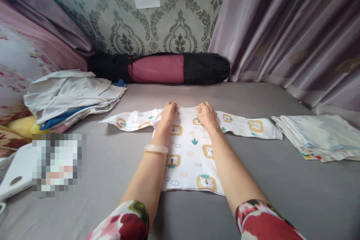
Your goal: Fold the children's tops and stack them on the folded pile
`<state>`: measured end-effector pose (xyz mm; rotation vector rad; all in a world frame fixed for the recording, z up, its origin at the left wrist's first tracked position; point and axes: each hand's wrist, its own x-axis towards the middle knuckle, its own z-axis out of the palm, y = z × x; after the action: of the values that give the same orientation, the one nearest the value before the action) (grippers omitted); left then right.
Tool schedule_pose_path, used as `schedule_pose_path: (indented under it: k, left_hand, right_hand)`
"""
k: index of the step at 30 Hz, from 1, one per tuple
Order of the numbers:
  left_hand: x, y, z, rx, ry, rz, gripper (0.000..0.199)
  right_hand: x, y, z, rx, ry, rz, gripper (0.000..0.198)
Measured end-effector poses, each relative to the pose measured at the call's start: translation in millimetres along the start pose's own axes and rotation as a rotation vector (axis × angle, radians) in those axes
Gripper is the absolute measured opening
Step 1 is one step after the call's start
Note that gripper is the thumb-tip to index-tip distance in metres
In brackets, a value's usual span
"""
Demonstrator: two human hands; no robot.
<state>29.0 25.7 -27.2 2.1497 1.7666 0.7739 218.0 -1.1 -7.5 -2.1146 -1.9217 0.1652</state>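
A white long-sleeved child's shirt, printed with lion faces, small green plants and cloud outlines, lies spread on the grey sheet. Its neckline points away from me and both sleeves stretch out sideways. My left hand has its fingers curled on the shoulder left of the neckline. On the other shoulder, my right hand pinches the fabric in the same way. Both forearms lie over the body of the shirt and cover part of the print. A pale bangle circles my left wrist.
A rumpled clothes pile sits at the left, a folded clothes stack at the right. A black and pink rolled bag lies along the patterned wall. Near left are a white object and a blurred-out item. Curtains hang at the right.
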Motion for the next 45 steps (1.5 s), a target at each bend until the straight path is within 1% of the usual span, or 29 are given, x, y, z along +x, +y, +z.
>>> schedule_pose_path:
  k: [2, 6, 9, 13, 17, 20, 22, 24, 26, 28, 31, 32, 34, 37, 39, 42, 45]
  left_hand:
    - [1.2, -4.1, 1.6, -0.021, 0.016, 0.032, 0.024]
    - [5.4, -14.1, 5.0, -0.033, 0.074, 0.072, 0.019]
    - [7.5, -20.1, 7.7, -0.016, 0.102, 0.07, 0.017]
    - [7.2, -22.4, 10.3, 0.019, 0.106, 0.078, 0.018]
    - [6.7, -18.4, 10.3, 0.052, 0.101, 0.096, 0.019]
    - [6.4, -14.4, 7.0, 0.087, 0.073, 0.103, 0.022]
    - [3.8, -12.8, 2.0, 0.097, 0.043, 0.094, 0.027]
    - [-3.1, -12.3, -6.0, 0.092, 0.003, 0.109, 0.037]
    - [-16.1, -11.8, -16.6, 0.097, -0.06, 0.158, 0.048]
    - [-35.4, -9.7, -28.9, 0.129, -0.161, 0.214, 0.055]
    - [-71.9, -2.4, -47.9, 0.195, -0.329, 0.266, 0.053]
    - [-84.8, 0.8, -53.7, 0.203, -0.367, 0.286, 0.052]
    - [-109.9, 7.4, -63.9, 0.191, -0.438, 0.34, 0.057]
    - [-143.7, 16.9, -75.6, 0.148, -0.511, 0.429, 0.071]
    - [-162.4, 23.0, -81.4, 0.131, -0.553, 0.452, 0.078]
    - [-182.8, 30.0, -88.4, 0.109, -0.611, 0.445, 0.083]
    - [-191.8, 28.5, -93.0, 0.107, -0.636, 0.42, 0.085]
  right_hand:
    - [-1.7, -0.3, 4.8, -0.008, 0.062, -0.025, 0.036]
    - [-0.9, 3.3, 11.9, 0.015, 0.189, -0.073, 0.031]
    - [1.2, 6.6, 15.2, 0.03, 0.228, -0.083, 0.029]
    - [3.2, 9.1, 18.7, 0.036, 0.225, -0.09, 0.029]
    - [4.7, 8.8, 20.3, 0.034, 0.203, -0.087, 0.031]
    - [4.9, 8.3, 17.9, 0.043, 0.173, -0.084, 0.034]
    - [2.2, 9.4, 13.6, 0.055, 0.13, -0.094, 0.038]
    - [-5.3, 11.9, 7.5, 0.072, 0.077, -0.119, 0.045]
    - [-19.0, 14.9, 0.5, 0.089, 0.021, -0.169, 0.058]
    - [-38.8, 16.9, -6.2, 0.088, -0.037, -0.242, 0.066]
    - [-75.2, 15.7, -14.1, 0.042, -0.124, -0.339, 0.061]
    - [-87.8, 14.2, -16.2, 0.027, -0.155, -0.36, 0.059]
    - [-112.2, 9.7, -19.9, 0.01, -0.233, -0.406, 0.059]
    - [-145.1, 1.3, -25.9, -0.009, -0.331, -0.503, 0.062]
    - [-163.3, -4.0, -30.8, -0.011, -0.376, -0.561, 0.064]
    - [-182.3, -8.6, -38.6, 0.006, -0.42, -0.604, 0.065]
    - [-189.9, -6.4, -44.3, 0.022, -0.43, -0.625, 0.063]
